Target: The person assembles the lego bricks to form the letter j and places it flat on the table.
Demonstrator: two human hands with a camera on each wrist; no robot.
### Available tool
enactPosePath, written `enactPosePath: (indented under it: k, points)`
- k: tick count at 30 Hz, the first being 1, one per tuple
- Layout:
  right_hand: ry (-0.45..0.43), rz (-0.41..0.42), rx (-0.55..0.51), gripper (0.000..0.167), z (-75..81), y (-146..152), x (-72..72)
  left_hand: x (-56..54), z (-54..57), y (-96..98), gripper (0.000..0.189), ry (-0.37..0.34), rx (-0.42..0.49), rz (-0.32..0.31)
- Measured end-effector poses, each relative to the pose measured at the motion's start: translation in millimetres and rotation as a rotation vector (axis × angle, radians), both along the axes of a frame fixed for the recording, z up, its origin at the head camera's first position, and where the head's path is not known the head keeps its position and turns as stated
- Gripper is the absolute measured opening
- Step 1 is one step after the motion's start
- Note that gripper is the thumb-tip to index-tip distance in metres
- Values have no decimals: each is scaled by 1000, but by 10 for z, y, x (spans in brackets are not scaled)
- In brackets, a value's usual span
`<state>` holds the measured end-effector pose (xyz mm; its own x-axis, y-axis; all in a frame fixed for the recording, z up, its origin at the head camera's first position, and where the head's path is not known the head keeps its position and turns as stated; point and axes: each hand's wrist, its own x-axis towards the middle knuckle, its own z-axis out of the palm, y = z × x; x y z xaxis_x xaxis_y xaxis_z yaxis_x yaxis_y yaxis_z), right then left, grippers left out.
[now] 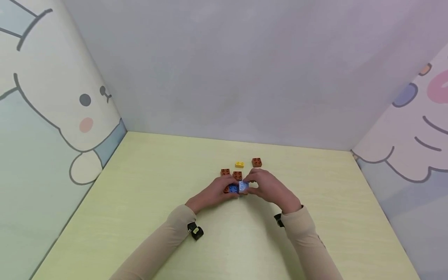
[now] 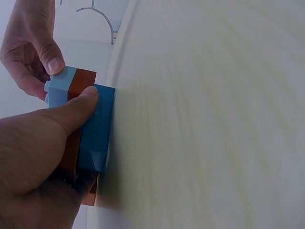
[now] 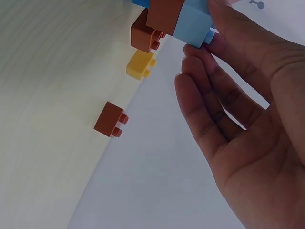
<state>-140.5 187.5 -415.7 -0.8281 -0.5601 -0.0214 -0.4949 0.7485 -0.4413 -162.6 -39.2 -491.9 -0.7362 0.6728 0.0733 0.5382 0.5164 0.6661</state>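
My left hand [image 1: 216, 189] grips a small stack of toy building bricks from the left, its thumb along the side in the left wrist view. The stack has a blue brick [image 2: 97, 136] at the bottom against the table, with brown bricks above it. A light blue brick [image 2: 61, 86] sits on a brown brick [image 2: 82, 82] at the end of the stack away from my left hand. My right hand [image 1: 268, 188] pinches this light blue brick between thumb and fingertips. Its other fingers extend beside it in the right wrist view. The left fingers partly hide the stack.
Behind the stack lie a yellow brick [image 1: 239, 164] and a loose brown brick [image 1: 257, 162]. Two more brown bricks, one left [image 1: 225, 171] and one right [image 1: 237, 175], stand close by the hands. A pale wall [image 1: 224, 77] borders the table [image 1: 168, 155] at the back.
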Motion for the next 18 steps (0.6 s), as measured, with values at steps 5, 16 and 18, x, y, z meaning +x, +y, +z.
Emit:
enactPosePath:
  k: [5, 16, 18]
  points:
    - [-8, -10, -15, 23, -13, 5, -6, 3, 4, 7, 36, -10, 8, 3]
    - [-8, -3, -37, 26, -49, 54, 4, 12, 17, 15, 37, -17, 6, 7]
    - [-6, 2, -42, 27, -50, 58, 6, 17, 20, 17, 37, -14, 6, 7]
